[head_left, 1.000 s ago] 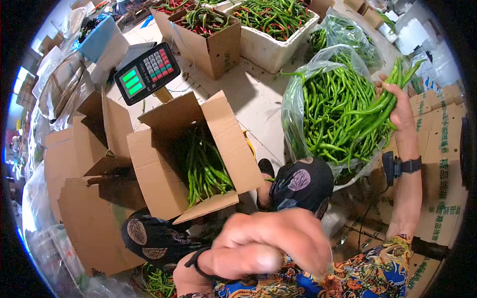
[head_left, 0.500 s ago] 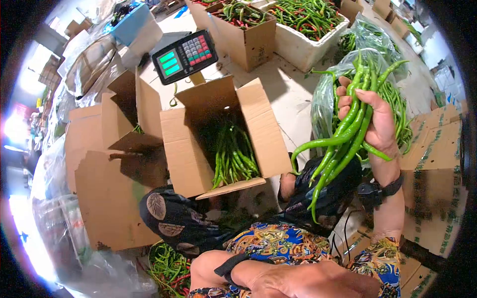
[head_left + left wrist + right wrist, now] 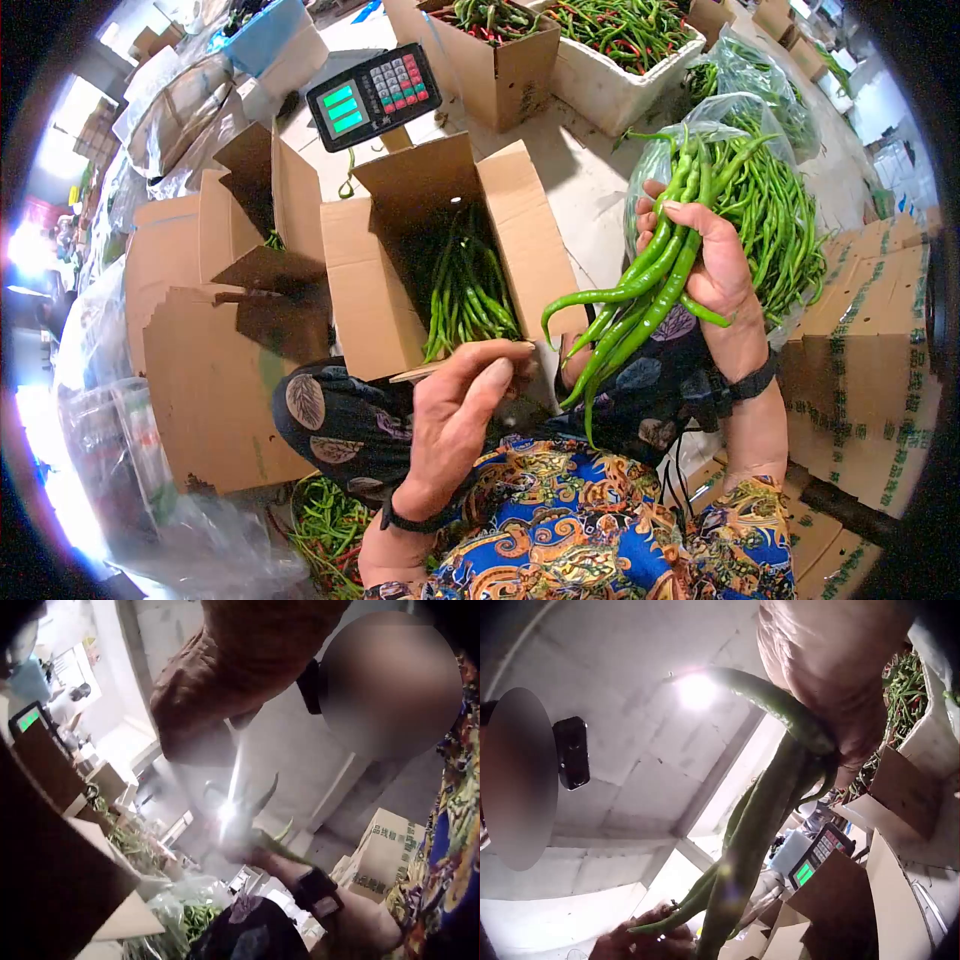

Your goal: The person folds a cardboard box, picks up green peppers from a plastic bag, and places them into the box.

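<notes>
The head view shows the right hand [image 3: 722, 265] gripping a bunch [image 3: 625, 290] of long green peppers near their stalk ends, tips hanging toward the left hand [image 3: 448, 425]. That left hand is apart from the right, its fingers loosely bent, nothing visibly held; whether it touches the tips I cannot tell. The grip looks best kept firm but gentle, since slender peppers would probably snap if squeezed; the left hand could steady the tips from below, keeping stalks together.

Just ahead of the left hand stands an open box [image 3: 372, 290], green peppers [image 3: 472, 305] lying lengthwise inside. Beyond the right hand, a clear bag [image 3: 735, 107] bulges with green peppers. Farther ahead, a foam box [image 3: 592, 90] and a carton [image 3: 525, 80] hold mixed red and green ones.
</notes>
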Demonstrator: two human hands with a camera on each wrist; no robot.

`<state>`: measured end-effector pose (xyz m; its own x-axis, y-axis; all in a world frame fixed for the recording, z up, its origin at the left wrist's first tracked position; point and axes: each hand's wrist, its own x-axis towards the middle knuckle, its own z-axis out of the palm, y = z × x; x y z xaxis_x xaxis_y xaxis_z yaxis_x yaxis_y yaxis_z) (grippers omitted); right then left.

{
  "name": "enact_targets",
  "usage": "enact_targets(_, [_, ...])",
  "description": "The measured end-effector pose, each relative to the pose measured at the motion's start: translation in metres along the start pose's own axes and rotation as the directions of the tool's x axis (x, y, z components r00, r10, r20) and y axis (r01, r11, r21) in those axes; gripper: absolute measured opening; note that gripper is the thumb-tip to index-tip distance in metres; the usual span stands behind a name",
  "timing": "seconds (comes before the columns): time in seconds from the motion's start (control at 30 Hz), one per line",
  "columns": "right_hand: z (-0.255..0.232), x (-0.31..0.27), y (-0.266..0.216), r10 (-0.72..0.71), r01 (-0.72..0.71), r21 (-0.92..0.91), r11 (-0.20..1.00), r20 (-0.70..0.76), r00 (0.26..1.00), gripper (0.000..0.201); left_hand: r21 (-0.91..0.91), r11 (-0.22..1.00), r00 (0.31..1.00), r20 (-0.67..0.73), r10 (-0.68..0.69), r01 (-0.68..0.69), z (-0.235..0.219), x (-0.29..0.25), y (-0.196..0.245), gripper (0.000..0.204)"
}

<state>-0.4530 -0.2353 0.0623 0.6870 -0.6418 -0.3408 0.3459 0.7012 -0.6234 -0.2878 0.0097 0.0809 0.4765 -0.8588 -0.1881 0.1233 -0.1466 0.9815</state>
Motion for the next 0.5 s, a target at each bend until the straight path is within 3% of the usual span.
enact_targets(0.03, [0.001,0.0,0.003,0.001,-0.002,0.006,1.0,0.011,1.0,0.038,-0.093,0.994,0.998,0.015,-0.06,0.061,0.003,0.002,-0.008,0.021])
enact_targets(0.1, [0.005,-0.001,0.009,0.009,-0.009,0.01,1.0,0.024,1.0,0.037,-0.059,0.998,0.998,-0.054,-0.026,0.022,0.004,0.006,-0.018,0.021])
enact_targets(0.2, [0.01,-0.003,0.018,0.017,-0.017,-0.025,1.0,0.025,1.0,0.036,-0.084,0.994,0.954,-0.296,0.043,-0.071,0.0,0.025,-0.023,0.019])
enact_targets(0.23, [0.01,-0.003,0.021,0.023,-0.023,-0.021,1.0,0.024,0.999,0.036,-0.08,0.994,0.96,-0.277,0.046,-0.071,-0.001,0.027,-0.022,0.02])
enact_targets(0.3, [0.01,-0.001,0.028,0.033,-0.033,-0.043,0.999,0.007,0.999,0.035,-0.114,0.993,0.995,-0.099,0.025,-0.036,-0.003,0.026,-0.025,0.022])
enact_targets(0.33, [0.01,-0.001,0.031,0.038,-0.038,-0.038,0.999,-0.004,0.999,0.034,-0.037,0.999,1.0,0.008,0.003,-0.002,-0.002,0.022,-0.021,0.023])
enact_targets(0.37, [0.011,-0.001,0.034,0.042,-0.042,-0.036,0.998,-0.005,0.999,0.034,-0.059,0.993,0.99,0.109,-0.093,0.1,-0.001,0.017,-0.024,0.025])
enact_targets(0.43, [0.012,-0.001,0.037,0.012,-0.015,-0.092,0.996,-0.035,0.999,0.033,-0.052,0.983,0.955,0.253,-0.158,0.176,0.0,0.012,-0.034,0.026])
enact_targets(0.5, [0.01,-0.002,0.038,0.01,-0.016,-0.122,0.992,-0.05,0.999,0.033,-0.134,0.967,0.959,0.217,-0.185,0.217,0.009,0.005,-0.041,0.02])
